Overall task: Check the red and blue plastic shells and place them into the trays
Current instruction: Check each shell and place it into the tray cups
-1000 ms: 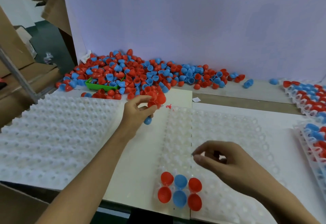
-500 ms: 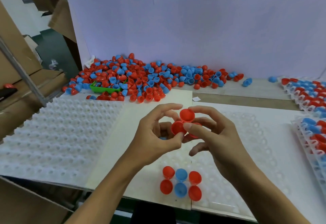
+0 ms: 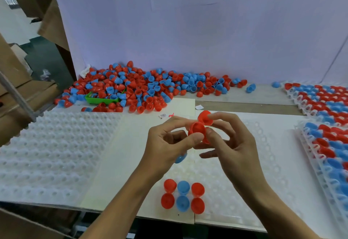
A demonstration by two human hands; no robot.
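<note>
A second ago our left hand [image 3: 165,140] was out by the heap of loose shells [image 3: 143,88] with a small clutch of them, and our right hand [image 3: 231,144] waited over the clear tray [image 3: 263,163] with nothing in it; now we have both hands together above the near middle of the worktop [image 3: 131,154]. Between them we hold joined red shells [image 3: 199,127]: the left thumb and fingers pinch the lower red cup, and the right fingertips grip the upper one [image 3: 205,117], lifted a little higher and further right than half a second ago. A blue shell [image 3: 181,158] shows under our left palm, tucked in the curled fingers. We judge that picking has given way to checking, and perhaps pulling the red pieces apart. Six shells [image 3: 182,195] already sit in the tray's near corner, red, blue, red in two rows, so we are early in filling it. Filled trays [image 3: 323,107] lie at the right edge, and an unfilled white tray [image 3: 56,154] to the left.
</note>
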